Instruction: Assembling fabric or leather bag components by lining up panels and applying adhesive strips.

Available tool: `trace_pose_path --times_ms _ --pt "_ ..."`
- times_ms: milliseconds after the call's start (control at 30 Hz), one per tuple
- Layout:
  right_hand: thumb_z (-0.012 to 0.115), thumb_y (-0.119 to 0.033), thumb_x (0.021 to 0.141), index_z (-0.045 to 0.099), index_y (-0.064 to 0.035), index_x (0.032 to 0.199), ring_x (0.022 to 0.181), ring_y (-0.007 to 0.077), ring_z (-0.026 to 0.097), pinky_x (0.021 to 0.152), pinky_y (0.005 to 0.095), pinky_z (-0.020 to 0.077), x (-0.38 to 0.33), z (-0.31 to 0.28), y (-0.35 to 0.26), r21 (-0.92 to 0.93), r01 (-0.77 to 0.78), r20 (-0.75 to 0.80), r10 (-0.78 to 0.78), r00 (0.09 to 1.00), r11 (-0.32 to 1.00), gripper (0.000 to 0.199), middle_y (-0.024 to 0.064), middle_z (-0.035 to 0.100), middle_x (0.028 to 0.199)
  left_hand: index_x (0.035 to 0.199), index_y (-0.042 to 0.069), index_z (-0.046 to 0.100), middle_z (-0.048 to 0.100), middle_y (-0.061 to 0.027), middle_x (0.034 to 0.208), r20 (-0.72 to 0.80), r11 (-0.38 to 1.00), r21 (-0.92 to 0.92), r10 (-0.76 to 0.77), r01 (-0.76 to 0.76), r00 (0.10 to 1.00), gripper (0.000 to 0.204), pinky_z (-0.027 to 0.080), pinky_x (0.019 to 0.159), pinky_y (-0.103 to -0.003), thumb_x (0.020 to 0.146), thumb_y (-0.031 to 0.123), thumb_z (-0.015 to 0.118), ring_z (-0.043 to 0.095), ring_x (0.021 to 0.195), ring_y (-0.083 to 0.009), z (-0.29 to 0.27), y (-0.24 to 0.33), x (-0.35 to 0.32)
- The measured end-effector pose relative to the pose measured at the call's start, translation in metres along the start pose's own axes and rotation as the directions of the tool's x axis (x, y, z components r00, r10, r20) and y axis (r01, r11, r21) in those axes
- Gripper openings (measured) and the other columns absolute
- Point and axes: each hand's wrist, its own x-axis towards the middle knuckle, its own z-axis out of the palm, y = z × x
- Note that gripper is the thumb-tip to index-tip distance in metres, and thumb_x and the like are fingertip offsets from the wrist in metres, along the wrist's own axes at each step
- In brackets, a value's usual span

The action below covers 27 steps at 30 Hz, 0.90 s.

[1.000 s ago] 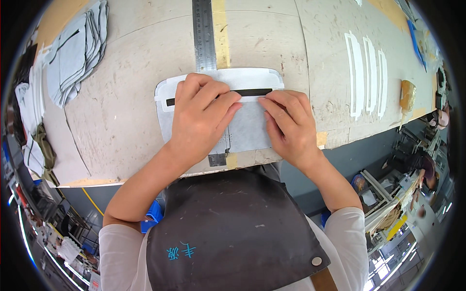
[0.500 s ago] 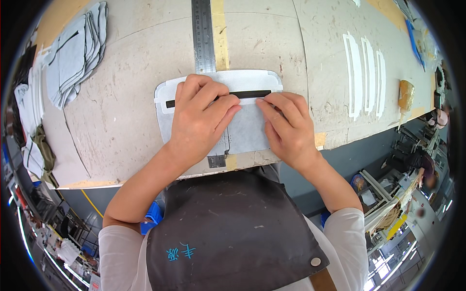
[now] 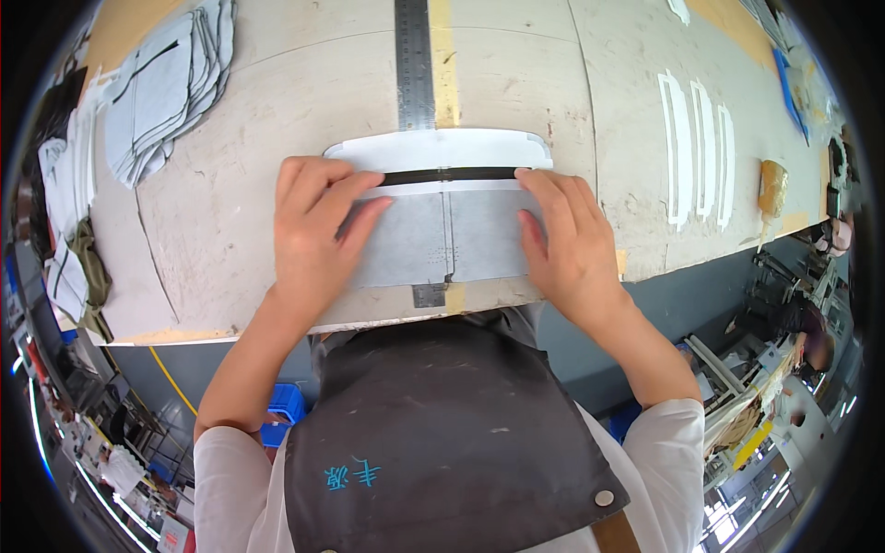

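Observation:
A grey fabric panel (image 3: 406,238) with a white strip of backing along its far edge lies flat in front of me. A long black band, probably a slot or tape (image 3: 470,173), runs across it, bordered in white. My left hand (image 3: 318,217) rests on the panel's left side, its forefinger at the band's left end and its thumb slightly apart below. My right hand (image 3: 572,226) touches the band's right end with the forefinger, thumb spread away from it. Both palms hide the panel's side edges.
A metal ruler (image 3: 415,74) and a yellow tape strip (image 3: 445,64) run under the panel. Stacked grey panels (image 3: 161,101) lie at far left. White narrow frames (image 3: 678,152) and an amber bottle (image 3: 772,189) sit right on the worktable (image 3: 304,92).
My hands have moved apart, from near the middle of the black band to its two ends. More of the band and panel now shows between them.

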Motion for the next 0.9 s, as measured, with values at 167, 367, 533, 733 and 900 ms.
trace_pose_path --times_ms 167,367,533,733,900 --pt "0.064 0.012 0.070 0.061 0.0035 0.113 0.095 0.0329 0.058 0.079 0.0408 0.0517 0.010 0.005 -0.009 0.150 0.020 0.032 -0.026 0.999 0.989 0.044 0.0164 0.057 0.111 0.088 0.003 0.072 0.061 -0.0061 0.087 0.011 0.993 0.008 -0.116 0.116 0.993 0.023 0.046 0.069 -0.034 0.067 0.002 0.082 0.052 0.085 -0.0249 -0.015 -0.008 -0.012" --pt "0.064 0.013 0.068 0.064 0.0033 0.113 0.095 0.0314 0.056 0.080 0.0384 0.0511 0.015 0.024 -0.016 0.195 0.100 -0.030 -0.096 0.995 0.976 0.047 0.0131 0.058 0.114 0.086 0.005 0.072 0.062 -0.0045 0.087 0.013 0.996 -0.026 -0.083 0.083 0.996 0.021 0.046 0.070 -0.033 0.067 0.003 0.082 0.053 0.086 -0.0251 -0.013 -0.012 -0.010" --pt "0.065 0.012 0.067 0.064 0.0027 0.114 0.096 0.0304 0.056 0.081 0.0380 0.0508 0.011 0.028 -0.013 0.165 0.122 -0.026 -0.119 0.992 0.979 0.048 0.0121 0.058 0.115 0.083 0.005 0.073 0.063 -0.0039 0.085 0.013 0.994 -0.052 -0.099 0.100 0.995 0.018 0.046 0.070 -0.033 0.067 0.003 0.082 0.054 0.086 -0.0244 -0.013 -0.013 -0.009" --pt "0.065 0.010 0.064 0.065 0.0029 0.114 0.096 0.0296 0.056 0.082 0.0377 0.0506 0.010 0.029 -0.013 0.140 0.136 -0.019 -0.135 0.991 0.981 0.050 0.0112 0.058 0.116 0.079 0.005 0.073 0.064 -0.0036 0.081 0.027 0.985 -0.084 -0.150 0.152 0.988 0.014 0.046 0.069 -0.033 0.068 0.002 0.081 0.054 0.085 -0.0238 -0.014 -0.013 -0.007" --pt "0.065 0.007 0.065 0.066 0.0026 0.114 0.098 0.0282 0.056 0.082 0.0360 0.0502 0.010 0.028 -0.016 0.076 0.160 -0.012 -0.159 0.987 0.984 0.049 0.0101 0.058 0.116 0.078 0.005 0.073 0.064 -0.0038 0.080 0.060 0.981 -0.075 -0.176 0.180 0.983 0.013 0.047 0.070 -0.033 0.068 0.002 0.081 0.054 0.084 -0.0235 -0.019 -0.011 -0.004"
